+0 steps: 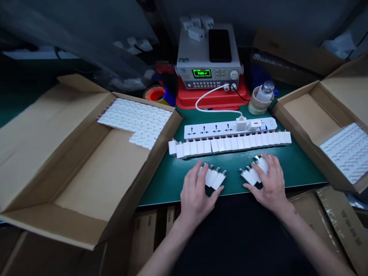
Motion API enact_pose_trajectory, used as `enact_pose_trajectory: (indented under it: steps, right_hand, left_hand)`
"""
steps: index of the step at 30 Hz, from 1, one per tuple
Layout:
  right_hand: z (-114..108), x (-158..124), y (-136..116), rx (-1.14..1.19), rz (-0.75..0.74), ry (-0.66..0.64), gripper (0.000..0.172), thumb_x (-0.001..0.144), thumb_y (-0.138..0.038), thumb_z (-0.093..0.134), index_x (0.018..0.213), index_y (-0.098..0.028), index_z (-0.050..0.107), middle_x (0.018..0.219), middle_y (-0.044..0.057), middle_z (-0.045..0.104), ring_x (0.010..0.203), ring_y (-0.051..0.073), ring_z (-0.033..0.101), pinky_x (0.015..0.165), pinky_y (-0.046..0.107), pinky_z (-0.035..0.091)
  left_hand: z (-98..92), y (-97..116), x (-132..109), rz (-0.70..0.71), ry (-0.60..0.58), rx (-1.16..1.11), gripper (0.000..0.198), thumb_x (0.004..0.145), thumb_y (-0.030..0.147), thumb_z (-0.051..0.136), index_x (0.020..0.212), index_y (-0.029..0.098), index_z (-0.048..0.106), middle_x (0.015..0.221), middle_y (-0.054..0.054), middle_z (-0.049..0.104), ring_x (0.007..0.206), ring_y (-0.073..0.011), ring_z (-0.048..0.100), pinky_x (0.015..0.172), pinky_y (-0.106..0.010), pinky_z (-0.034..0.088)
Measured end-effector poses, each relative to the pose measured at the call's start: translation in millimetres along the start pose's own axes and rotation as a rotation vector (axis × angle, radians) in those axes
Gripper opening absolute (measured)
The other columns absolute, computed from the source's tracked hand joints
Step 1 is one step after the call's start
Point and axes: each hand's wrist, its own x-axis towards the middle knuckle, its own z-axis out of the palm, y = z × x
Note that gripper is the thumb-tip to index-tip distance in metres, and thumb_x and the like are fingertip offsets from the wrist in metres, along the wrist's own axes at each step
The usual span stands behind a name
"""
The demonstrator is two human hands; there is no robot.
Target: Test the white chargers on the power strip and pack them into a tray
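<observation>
My left hand [195,191] rests on the green mat [293,168], fingers curled round a small cluster of white plug adapters [214,177] with their prongs pointing away. My right hand [270,182] grips a similar cluster of white adapters [253,172] a little to the right. Beyond both hands a long row of white adapters [230,145] lies side by side across the mat. Behind that row sits a white power strip [218,129] with one adapter [241,123] plugged in.
A large open cardboard box [86,172] on the left holds packed white adapters [138,119]. Another open box [324,126] on the right holds more. At the back a tester [208,65] shows a green PASS display on a red stand, a phone on top. A bottle [263,94] stands inside a tape roll.
</observation>
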Motion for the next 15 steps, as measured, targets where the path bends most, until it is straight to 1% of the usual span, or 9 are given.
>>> enact_pose_trajectory:
  steps: [2, 3, 5, 7, 9, 12, 13, 15]
  right_hand:
    - [18.2, 2.7, -9.4, 0.031, 0.071, 0.042, 0.07, 0.086, -0.049, 0.076, 0.145, -0.023, 0.048, 0.16, 0.023, 0.031, 0.14, 0.049, 0.041, 0.102, 0.069, 0.049]
    - [23.7, 5.8, -11.3, 0.038, 0.09, 0.061, 0.072, 0.087, -0.048, 0.075, 0.146, -0.022, 0.045, 0.16, 0.024, 0.03, 0.139, 0.049, 0.043, 0.101, 0.067, 0.051]
    - [27.6, 12.5, -9.5, 0.052, 0.112, 0.073, 0.069, 0.089, -0.046, 0.073, 0.145, -0.019, 0.044, 0.158, 0.026, 0.03, 0.132, 0.045, 0.049, 0.096, 0.061, 0.056]
    - [24.7, 15.8, -1.4, 0.086, 0.123, 0.057, 0.064, 0.091, -0.046, 0.071, 0.143, -0.017, 0.046, 0.156, 0.027, 0.032, 0.124, 0.041, 0.055, 0.092, 0.056, 0.059]
    - [20.5, 15.1, 10.7, 0.13, 0.12, 0.048, 0.059, 0.091, -0.045, 0.071, 0.139, -0.017, 0.05, 0.15, 0.026, 0.039, 0.117, 0.037, 0.059, 0.089, 0.053, 0.061]
    - [20.0, 12.7, 26.9, 0.192, 0.092, 0.055, 0.049, 0.092, -0.041, 0.071, 0.132, -0.019, 0.055, 0.126, 0.019, 0.055, 0.109, 0.032, 0.062, 0.087, 0.048, 0.062]
    - [21.3, 12.8, 29.6, 0.21, 0.082, 0.062, 0.046, 0.092, -0.04, 0.071, 0.13, -0.019, 0.056, 0.119, 0.017, 0.057, 0.106, 0.031, 0.063, 0.086, 0.047, 0.062]
    - [23.9, 14.8, 31.0, 0.245, 0.061, 0.074, 0.045, 0.091, -0.037, 0.071, 0.128, -0.017, 0.056, 0.116, 0.016, 0.059, 0.103, 0.029, 0.064, 0.083, 0.045, 0.063]
  left_hand:
    - [16.0, 3.3, -0.5, -0.051, 0.02, 0.053, 0.078, 0.087, 0.045, 0.075, 0.15, 0.016, 0.038, 0.148, -0.027, 0.049, 0.13, -0.041, 0.056, 0.096, -0.052, 0.057]
    - [21.0, 3.3, 2.6, -0.063, 0.033, 0.067, 0.077, 0.088, 0.046, 0.075, 0.149, 0.015, 0.038, 0.147, -0.028, 0.049, 0.13, -0.0417, 0.055, 0.095, -0.053, 0.058]
    - [25.1, 0.1, 11.9, -0.071, 0.061, 0.081, 0.072, 0.09, 0.044, 0.072, 0.146, 0.014, 0.04, 0.142, -0.028, 0.052, 0.128, -0.0417, 0.056, 0.093, -0.052, 0.059]
    - [23.8, -6.2, 19.5, -0.081, 0.082, 0.078, 0.066, 0.092, 0.041, 0.07, 0.145, 0.015, 0.041, 0.137, -0.026, 0.054, 0.127, -0.0402, 0.057, 0.089, -0.049, 0.061]
    - [20.4, -13.9, 20.6, -0.078, 0.082, 0.049, 0.06, 0.093, 0.038, 0.069, 0.142, 0.016, 0.042, 0.134, -0.023, 0.054, 0.123, -0.0368, 0.059, 0.082, -0.044, 0.063]
    - [16.6, -24.9, 12.9, -0.054, 0.078, 0.016, 0.047, 0.095, 0.033, 0.064, 0.136, 0.016, 0.048, 0.126, -0.019, 0.058, 0.112, -0.0309, 0.063, 0.075, -0.038, 0.063]
    - [15.8, -28.0, 10.1, -0.047, 0.083, 0.021, 0.044, 0.095, 0.034, 0.064, 0.133, 0.015, 0.051, 0.122, -0.018, 0.059, 0.108, -0.0296, 0.065, 0.075, -0.037, 0.063]
    - [14.6, -32.4, 7.0, -0.055, 0.059, 0.05, 0.044, 0.095, 0.039, 0.063, 0.131, 0.015, 0.055, 0.118, -0.018, 0.062, 0.102, -0.0294, 0.066, 0.073, -0.038, 0.062]
